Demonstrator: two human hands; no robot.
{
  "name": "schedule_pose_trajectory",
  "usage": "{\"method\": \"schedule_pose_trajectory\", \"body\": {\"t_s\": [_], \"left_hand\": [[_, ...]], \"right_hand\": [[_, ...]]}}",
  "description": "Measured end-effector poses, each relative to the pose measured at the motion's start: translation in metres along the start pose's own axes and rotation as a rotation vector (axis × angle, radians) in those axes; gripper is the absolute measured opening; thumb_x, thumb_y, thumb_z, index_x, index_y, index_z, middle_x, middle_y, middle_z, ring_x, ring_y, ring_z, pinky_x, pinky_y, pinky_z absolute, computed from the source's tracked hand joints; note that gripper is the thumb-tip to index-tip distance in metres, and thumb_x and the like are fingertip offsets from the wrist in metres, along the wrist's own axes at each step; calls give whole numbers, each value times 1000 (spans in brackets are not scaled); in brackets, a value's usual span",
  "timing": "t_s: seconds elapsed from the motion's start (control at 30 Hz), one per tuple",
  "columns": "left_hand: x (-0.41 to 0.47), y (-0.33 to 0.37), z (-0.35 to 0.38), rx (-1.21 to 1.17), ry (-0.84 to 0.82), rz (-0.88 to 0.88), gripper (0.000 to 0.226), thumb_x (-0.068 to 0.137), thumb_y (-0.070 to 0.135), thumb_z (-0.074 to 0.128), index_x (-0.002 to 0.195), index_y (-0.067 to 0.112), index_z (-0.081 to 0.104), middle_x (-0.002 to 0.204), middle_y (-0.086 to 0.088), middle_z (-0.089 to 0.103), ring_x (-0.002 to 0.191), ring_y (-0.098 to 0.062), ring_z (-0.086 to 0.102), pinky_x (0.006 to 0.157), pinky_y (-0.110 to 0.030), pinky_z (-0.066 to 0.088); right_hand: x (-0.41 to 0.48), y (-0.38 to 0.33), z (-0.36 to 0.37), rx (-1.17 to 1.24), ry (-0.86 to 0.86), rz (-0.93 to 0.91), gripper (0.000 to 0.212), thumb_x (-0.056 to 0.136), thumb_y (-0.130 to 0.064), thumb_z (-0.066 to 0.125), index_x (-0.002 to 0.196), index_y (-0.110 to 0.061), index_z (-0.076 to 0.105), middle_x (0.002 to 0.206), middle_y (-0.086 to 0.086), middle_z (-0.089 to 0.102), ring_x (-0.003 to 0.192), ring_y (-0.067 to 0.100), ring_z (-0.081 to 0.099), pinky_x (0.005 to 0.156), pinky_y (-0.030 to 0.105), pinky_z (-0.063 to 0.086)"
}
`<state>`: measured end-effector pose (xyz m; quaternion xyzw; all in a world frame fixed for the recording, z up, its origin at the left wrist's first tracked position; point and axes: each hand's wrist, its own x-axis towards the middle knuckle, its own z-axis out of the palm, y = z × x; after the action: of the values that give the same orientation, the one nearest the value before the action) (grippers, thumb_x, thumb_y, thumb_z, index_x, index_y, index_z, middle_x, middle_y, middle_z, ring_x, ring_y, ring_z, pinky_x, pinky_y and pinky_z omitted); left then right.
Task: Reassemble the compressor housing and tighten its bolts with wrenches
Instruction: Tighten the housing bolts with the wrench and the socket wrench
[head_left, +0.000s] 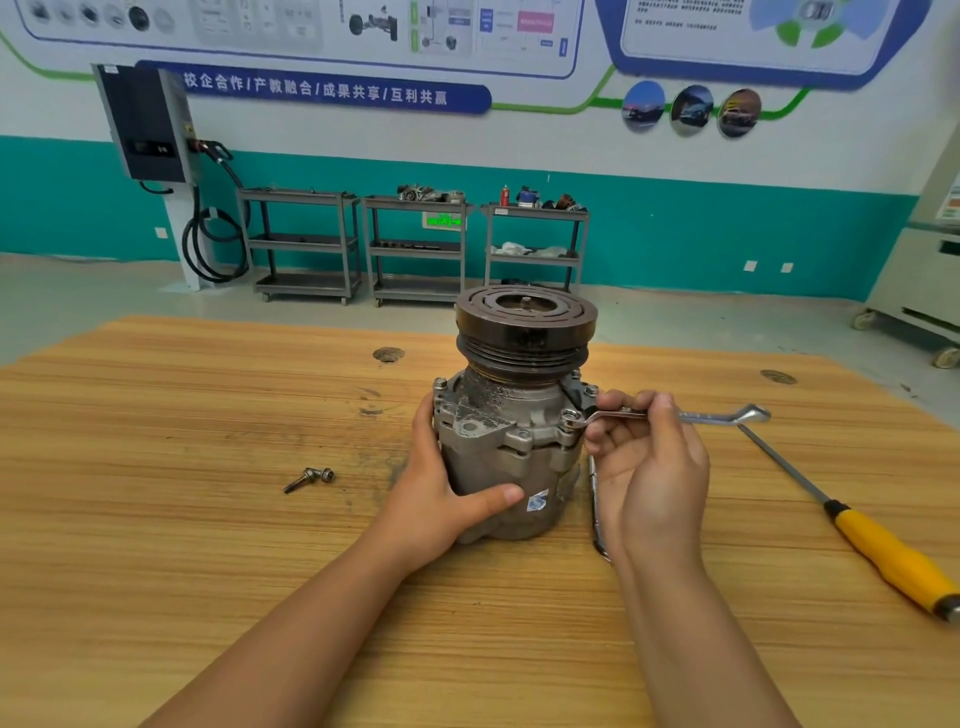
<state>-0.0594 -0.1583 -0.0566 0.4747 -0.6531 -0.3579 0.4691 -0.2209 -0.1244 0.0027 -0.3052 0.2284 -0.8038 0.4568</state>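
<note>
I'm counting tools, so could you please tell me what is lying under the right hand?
A second metal wrench lies on the table beside the compressor. The right hand, holding the ring wrench, covers its middle and ends.

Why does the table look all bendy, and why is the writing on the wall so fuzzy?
Head view: the wide-angle lens bows the wooden table at its edges; the wall posters are far away and soft, while the compressor and ring wrench look sharp under even, soft light.
</note>
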Motion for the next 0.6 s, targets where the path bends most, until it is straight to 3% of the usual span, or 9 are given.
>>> {"method": "schedule_pose_trajectory", "body": {"t_s": [0.17, 0.3, 0.4, 0.47, 0.53, 0.6], "left_hand": [[0, 2, 0, -3, 15, 9, 110, 48, 60, 77, 120, 66, -6, 134, 34, 34, 125, 6, 36, 81, 9, 28], [-1, 3, 1, -14, 6, 11, 116, 49, 58, 78, 129, 59, -5, 138, 29, 35, 127, 5, 36, 86, 3, 30], [-1, 4, 1, -6, 11, 20, 113, 49, 57, 78, 126, 60, -5, 141, 25, 35, 128, 4, 36, 91, -1, 29], [-2, 5, 1, -6, 9, 11, 114, 49, 56, 77, 127, 57, -7, 143, 22, 34, 130, 1, 35, 92, -2, 29], [-3, 7, 1, -9, 9, 7, 115, 49, 57, 76, 128, 56, -7, 140, 23, 36, 128, 1, 37, 84, 5, 30], [-3, 8, 0, -3, 10, 6, 116, 49, 58, 76, 129, 55, -7, 141, 18, 40, 128, -3, 41, 82, 4, 33]], "right_hand": [[-19, 8, -3, -196, -62, -282, 23, 97, -23, 43, 81, -11, 54, 82, 5, 68, 62, 17, 60, 58, 26, 50], [-27, 9, -2, -407, -48, -443, 21, 95, -16, 42, 84, -18, 59, 85, 2, 69, 66, 21, 63, 60, 26, 52], [-33, 13, -4, -483, -29, -523, 19, 95, -16, 45, 88, -20, 62, 91, 0, 70, 70, 20, 64, 63, 22, 51], [-36, 14, -6, -551, -93, -575, 15, 95, -16, 49, 90, -16, 63, 94, 0, 69, 79, 18, 64, 69, 21, 51], [-40, 15, -5, -709, -206, -658, 15, 91, -13, 51, 91, -6, 65, 97, 8, 63, 96, 8, 60, 78, 17, 50], [-43, 20, -2, -870, -309, -738, 13, 86, 3, 57, 95, 5, 65, 99, 16, 56, 104, -1, 53, 83, 9, 47]]}}
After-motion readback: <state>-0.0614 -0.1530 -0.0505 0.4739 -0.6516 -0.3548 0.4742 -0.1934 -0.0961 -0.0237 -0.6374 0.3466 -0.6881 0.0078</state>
